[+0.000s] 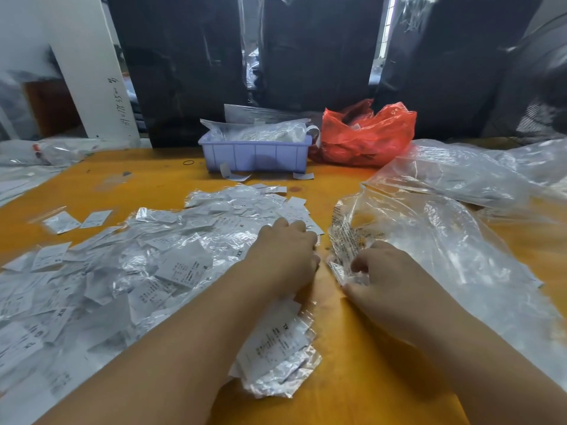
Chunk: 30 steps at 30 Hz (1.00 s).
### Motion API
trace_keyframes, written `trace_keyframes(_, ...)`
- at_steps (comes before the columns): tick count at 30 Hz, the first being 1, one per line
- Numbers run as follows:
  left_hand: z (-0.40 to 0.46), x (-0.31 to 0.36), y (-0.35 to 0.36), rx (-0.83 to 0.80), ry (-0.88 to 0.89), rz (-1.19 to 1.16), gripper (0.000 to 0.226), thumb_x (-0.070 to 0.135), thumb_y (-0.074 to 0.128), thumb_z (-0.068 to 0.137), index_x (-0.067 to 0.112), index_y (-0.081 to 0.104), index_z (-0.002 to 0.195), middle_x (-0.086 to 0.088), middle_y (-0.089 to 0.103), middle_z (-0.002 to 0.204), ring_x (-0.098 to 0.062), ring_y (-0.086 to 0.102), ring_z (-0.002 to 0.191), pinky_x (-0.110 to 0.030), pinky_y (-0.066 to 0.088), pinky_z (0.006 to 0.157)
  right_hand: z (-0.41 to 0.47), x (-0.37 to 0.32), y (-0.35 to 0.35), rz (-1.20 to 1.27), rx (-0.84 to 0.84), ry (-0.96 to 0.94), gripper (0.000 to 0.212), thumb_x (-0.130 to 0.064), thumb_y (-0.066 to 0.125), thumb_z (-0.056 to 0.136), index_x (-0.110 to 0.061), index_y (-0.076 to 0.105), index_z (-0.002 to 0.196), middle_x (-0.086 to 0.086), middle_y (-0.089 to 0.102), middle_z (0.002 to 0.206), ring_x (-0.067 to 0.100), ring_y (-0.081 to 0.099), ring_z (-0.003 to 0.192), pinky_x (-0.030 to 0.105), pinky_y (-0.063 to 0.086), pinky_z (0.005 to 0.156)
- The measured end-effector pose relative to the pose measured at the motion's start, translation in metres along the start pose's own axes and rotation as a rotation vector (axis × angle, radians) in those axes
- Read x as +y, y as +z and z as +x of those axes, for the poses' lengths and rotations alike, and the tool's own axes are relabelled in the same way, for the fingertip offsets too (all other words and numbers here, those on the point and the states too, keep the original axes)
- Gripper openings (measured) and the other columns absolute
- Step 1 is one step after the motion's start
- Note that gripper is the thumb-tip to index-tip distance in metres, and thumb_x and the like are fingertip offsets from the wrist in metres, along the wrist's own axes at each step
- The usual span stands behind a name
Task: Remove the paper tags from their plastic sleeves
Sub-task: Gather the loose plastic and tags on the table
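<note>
A wide heap of white paper tags in clear plastic sleeves (129, 271) covers the left half of the orange table (352, 378). My left hand (285, 256) lies on the heap's right edge with its fingers curled down over the sleeves; what it holds is hidden beneath it. Under my left forearm sits a small stack of sleeved tags (276, 348). My right hand (377, 277) grips the crumpled, printed edge of a large clear plastic bag (445, 256) that spreads away to the right.
A lilac plastic bin (254, 153) filled with sleeves stands at the back centre, a red plastic bag (365, 136) beside it. More clear bags (460, 173) lie at the far right. Black wrapped bundles (306, 56) wall off the back. A rubber band (188, 162) lies near the bin.
</note>
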<state>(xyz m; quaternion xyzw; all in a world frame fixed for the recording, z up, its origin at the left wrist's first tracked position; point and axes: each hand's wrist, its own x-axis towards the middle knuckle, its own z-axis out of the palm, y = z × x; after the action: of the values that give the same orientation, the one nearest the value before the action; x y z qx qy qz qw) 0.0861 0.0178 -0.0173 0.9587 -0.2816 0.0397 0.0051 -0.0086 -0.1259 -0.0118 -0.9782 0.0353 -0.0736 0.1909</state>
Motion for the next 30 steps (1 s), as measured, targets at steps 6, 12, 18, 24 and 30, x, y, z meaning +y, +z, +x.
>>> trace_keyframes(6,0.018,-0.007,-0.005,0.015,0.012,-0.075,0.045,0.050,0.043,0.097,0.020,0.055,0.129,-0.001,0.052,0.132,-0.024,0.039,0.126,-0.040,0.035,0.099,0.000,0.001,0.002,-0.005,0.016,-0.003,0.016,-0.030,0.057,0.088,-0.021,0.062,0.099,-0.006,0.048,0.101,0.016,0.051,0.095,0.038,0.048,0.083)
trace_keyframes(12,0.020,-0.008,-0.008,-0.053,0.045,-0.101,0.035,0.050,0.045,0.096,0.021,0.061,0.109,0.002,0.057,0.112,-0.019,0.051,0.101,-0.036,0.043,0.084,0.000,0.003,0.002,0.004,0.026,-0.016,0.016,-0.033,0.058,0.088,-0.023,0.062,0.100,-0.007,0.048,0.101,0.014,0.051,0.094,0.034,0.048,0.082)
trace_keyframes(18,0.017,-0.014,-0.006,-0.084,0.064,-0.058,0.043,0.052,0.046,0.095,0.019,0.055,0.122,0.000,0.054,0.127,-0.023,0.047,0.120,-0.038,0.042,0.096,0.001,0.003,0.003,0.009,0.040,-0.022,0.015,-0.032,0.059,0.087,-0.022,0.063,0.098,-0.007,0.049,0.101,0.014,0.052,0.094,0.035,0.048,0.082)
trace_keyframes(24,0.019,-0.017,-0.009,-0.050,0.108,-0.235,0.033,0.051,0.054,0.093,0.029,0.059,0.117,0.010,0.052,0.126,-0.015,0.050,0.113,-0.029,0.041,0.081,0.001,0.003,0.003,0.021,0.033,-0.024,0.014,-0.031,0.059,0.087,-0.023,0.063,0.097,-0.007,0.049,0.100,0.014,0.052,0.093,0.036,0.048,0.082)
trace_keyframes(30,0.033,-0.027,-0.007,-0.164,-0.071,-0.064,0.052,0.061,0.050,0.087,0.024,0.054,0.123,0.002,0.054,0.125,-0.021,0.050,0.109,-0.039,0.047,0.089,0.003,0.008,-0.003,-0.009,0.050,0.050,0.012,-0.026,0.057,0.089,-0.021,0.062,0.098,-0.005,0.049,0.102,0.016,0.052,0.094,0.038,0.050,0.083)
